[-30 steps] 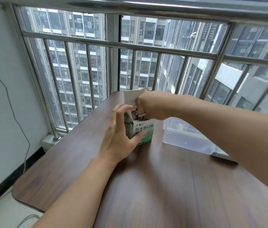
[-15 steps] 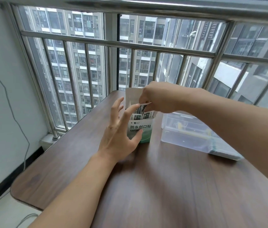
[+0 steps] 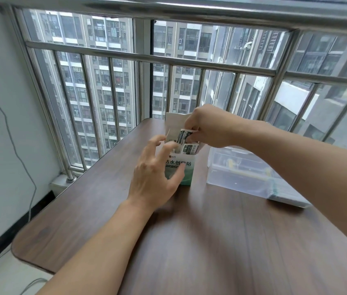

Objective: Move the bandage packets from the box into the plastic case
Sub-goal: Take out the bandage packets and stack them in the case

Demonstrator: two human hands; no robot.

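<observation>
Head view, my right hand: my right hand (image 3: 207,126) is over the open top of the bandage box (image 3: 179,167), fingertips pinching a small bunch of bandage packets (image 3: 184,135) by their upper ends.
Head view, packets: the pinched packets hang below my fingers, long axis roughly upright and leaning a little, lower ends near the box mouth; I cannot tell whether they are fully clear of it. More packets (image 3: 189,149) stand in the box.
Head view, my left hand: my left hand (image 3: 157,173) is at the box's left face, fingers spread and mostly straight, the thumb across the printed front; it steadies, it does not clasp.
Head view, box: upright on the brown table (image 3: 211,241), flap raised behind my right hand.
Head view, plastic case: the clear plastic case (image 3: 243,169) lies on the table just right of the box, under my right forearm.
Key relation: the case is to the right of the grip and lower; my right hand is the nearer one, so I judge the carry goes rightward and down.
Risk: a loose pinch could shed a packet on the way.
</observation>
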